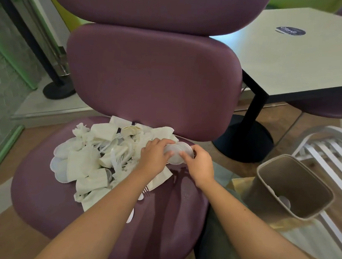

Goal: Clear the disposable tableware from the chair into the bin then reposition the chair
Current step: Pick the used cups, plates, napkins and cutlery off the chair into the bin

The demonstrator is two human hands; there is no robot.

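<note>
While white paper napkins, plastic forks and plates (pixel 90 161) lie heaped on the left of the purple padded chair (pixel 152 83) seat, both hands meet at the far right of the pile. The left hand (pixel 155 156) and right hand (pixel 199 164) each curl fingers round a stack of clear round plastic lids (pixel 178 152). A tan square bin (pixel 289 188) stands near, right of the chair.

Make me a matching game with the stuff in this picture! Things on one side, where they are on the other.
Things:
1. clear round plastic lids
2. tan square plastic bin
3. white plastic fork
4. round dark sticker

Places:
A. on the pale table
B. between both hands
C. on the floor, right of the purple chair
D. in the white pile on the seat

Pairs: 1-B, 2-C, 3-D, 4-A
</note>
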